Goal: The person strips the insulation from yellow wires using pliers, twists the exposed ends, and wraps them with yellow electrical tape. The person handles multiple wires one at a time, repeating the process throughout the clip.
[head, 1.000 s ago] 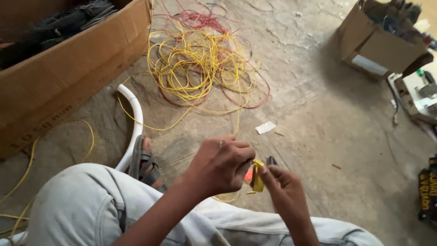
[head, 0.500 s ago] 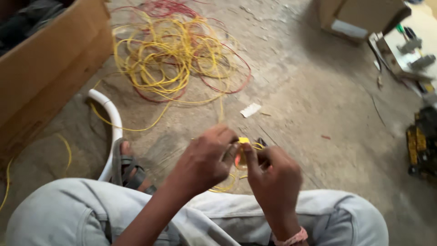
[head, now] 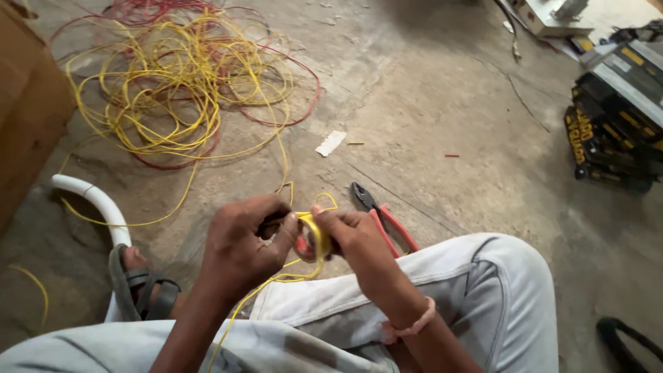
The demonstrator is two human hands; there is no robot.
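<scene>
The yellow wire [head: 312, 231] is now pinched from both sides at once: half a second ago the right hand lay over the work and hid it, and now the two hands face each other with a short loop of wire bent up between them. That reads as the grip having been reset, so the bend or wrap in hand looks under way rather than finished.

The wire is thin and bright yellow. It arches over the fingertips, and a loose tail runs down from the hands across the pale trousers [head: 442, 297] toward the lower edge of the view. Something red and dark sits inside the grip under the loop; it may be a small tool or a fitting, but the fingers cover too much to tell.

The left hand [head: 242, 245] has its fingers curled and pressed together around the wire and that hidden piece. The right hand [head: 352, 238] pinches the loop between thumb and forefinger.

All this is held above the knees, over the concrete floor [head: 442, 103]. Just beyond the right hand, a pair of red-handled pliers [head: 383, 214] lies on the floor. Farther out, toward the floor's far left, a tangle of yellow and red wire [head: 179, 90] spreads beside a cardboard box [head: 27, 117]. A white curved pipe [head: 97, 204] lies by the sandalled foot [head: 141, 283].
</scene>
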